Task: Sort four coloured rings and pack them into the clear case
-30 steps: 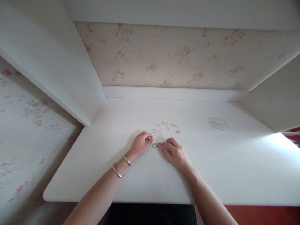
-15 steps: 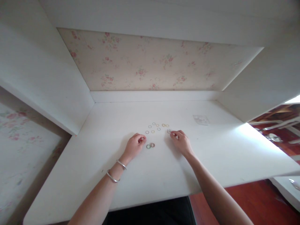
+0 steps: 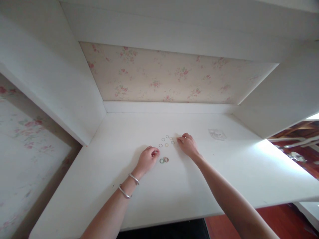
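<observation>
Several thin ring-shaped bands, some greyish and some yellowish, lie loosely grouped on the white desk; a yellowish ring (image 3: 166, 145) is among them. Closer to me, a green ring (image 3: 161, 161) rests against a brownish ring (image 3: 166, 159). My left hand (image 3: 149, 157), below two silver bangles' worth of wrist, is closed with thumb and fingertips together, left of these rings; what it holds, if anything, is too small to see. To the right of the group, my right hand (image 3: 187, 145) pinches low at the desk surface, its fingers hiding whatever is between or beneath them.
The white desk (image 3: 174, 196) has side panels and a back strip against floral wallpaper (image 3: 154, 76). A clear flat plastic packet (image 3: 216, 134) lies at the back right. A dark seat (image 3: 164, 230) shows below the front edge, beside red flooring.
My right hand has shifted slightly away from me and left, now covering the spot of the yellowish and grey rings at the group's right. The view has tilted; my left hand stays closed.
</observation>
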### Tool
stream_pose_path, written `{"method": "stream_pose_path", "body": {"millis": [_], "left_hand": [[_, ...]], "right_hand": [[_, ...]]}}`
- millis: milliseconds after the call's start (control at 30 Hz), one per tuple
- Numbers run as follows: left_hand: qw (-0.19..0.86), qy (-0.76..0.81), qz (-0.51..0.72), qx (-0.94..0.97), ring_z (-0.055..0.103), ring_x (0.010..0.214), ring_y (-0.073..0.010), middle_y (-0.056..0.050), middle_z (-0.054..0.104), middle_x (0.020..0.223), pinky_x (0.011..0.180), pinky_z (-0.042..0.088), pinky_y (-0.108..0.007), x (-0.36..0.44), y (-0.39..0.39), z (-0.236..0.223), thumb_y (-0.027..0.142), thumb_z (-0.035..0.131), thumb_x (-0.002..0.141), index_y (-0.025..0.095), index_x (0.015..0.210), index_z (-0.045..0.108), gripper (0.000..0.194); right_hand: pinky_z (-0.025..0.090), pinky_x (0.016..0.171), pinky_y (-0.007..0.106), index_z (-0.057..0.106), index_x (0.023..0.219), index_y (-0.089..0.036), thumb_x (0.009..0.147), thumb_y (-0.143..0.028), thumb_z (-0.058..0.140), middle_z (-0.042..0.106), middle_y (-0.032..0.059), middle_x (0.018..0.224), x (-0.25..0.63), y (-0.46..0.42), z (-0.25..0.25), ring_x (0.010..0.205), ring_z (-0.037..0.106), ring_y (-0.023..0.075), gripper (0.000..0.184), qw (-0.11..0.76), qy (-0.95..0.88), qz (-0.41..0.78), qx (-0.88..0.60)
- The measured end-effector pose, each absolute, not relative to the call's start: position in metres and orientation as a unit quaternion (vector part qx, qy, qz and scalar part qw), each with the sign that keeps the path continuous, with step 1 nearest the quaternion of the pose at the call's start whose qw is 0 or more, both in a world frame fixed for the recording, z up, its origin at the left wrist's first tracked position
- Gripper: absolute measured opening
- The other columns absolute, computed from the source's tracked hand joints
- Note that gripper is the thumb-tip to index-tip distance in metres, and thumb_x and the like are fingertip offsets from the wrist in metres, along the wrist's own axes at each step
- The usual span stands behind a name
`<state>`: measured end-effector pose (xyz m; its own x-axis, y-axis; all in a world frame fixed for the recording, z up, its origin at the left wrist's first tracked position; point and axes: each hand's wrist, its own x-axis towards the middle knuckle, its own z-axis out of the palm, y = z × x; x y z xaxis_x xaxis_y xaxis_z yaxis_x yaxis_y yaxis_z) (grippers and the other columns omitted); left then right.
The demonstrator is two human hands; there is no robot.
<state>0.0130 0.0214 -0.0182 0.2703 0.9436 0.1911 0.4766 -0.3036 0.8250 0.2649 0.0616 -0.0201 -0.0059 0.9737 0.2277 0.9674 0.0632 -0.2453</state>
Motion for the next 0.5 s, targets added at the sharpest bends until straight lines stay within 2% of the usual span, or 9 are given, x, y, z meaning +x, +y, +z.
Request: {"method": "stream_pose_path", "body": {"millis": [233,400,500], "left_hand": [[0.332,0.489,0.359,0.722,0.057,0.073,-0.0131,-0.003,0.063,0.081,0.069,0.044,-0.024,0.013,0.024,-0.020,0.026,0.052,0.084,0.018,0.083,0.066,0.016],[0.339,0.492,0.356,0.718,0.057,0.072,-0.0127,-0.002,0.063,0.081,0.069,0.044,-0.024,0.013,0.023,-0.020,0.028,0.051,0.084,0.018,0.083,0.065,0.017],[0.333,0.492,0.350,0.724,0.056,0.071,-0.0125,-0.001,0.062,0.080,0.068,0.043,-0.024,0.013,0.023,-0.019,0.028,0.050,0.085,0.019,0.083,0.065,0.018]], "right_hand": [[0.039,0.073,0.028,0.070,0.091,-0.023,0.091,-0.026,0.042,0.058,0.0078,0.096,0.263,0.056,-0.017,0.086,0.051,0.0195,0.028,0.184,-0.717,-0.013,-0.672],[0.041,0.074,0.028,0.070,0.092,-0.023,0.092,-0.032,0.044,0.057,0.0056,0.090,0.254,0.031,-0.007,0.084,0.053,0.0179,0.027,0.298,-0.700,-0.006,-0.649],[0.042,0.072,0.027,0.069,0.095,-0.024,0.093,-0.035,0.043,0.057,0.0044,0.086,0.241,0.001,-0.007,0.080,0.053,0.0158,0.028,0.331,-0.713,0.031,-0.618]]}}
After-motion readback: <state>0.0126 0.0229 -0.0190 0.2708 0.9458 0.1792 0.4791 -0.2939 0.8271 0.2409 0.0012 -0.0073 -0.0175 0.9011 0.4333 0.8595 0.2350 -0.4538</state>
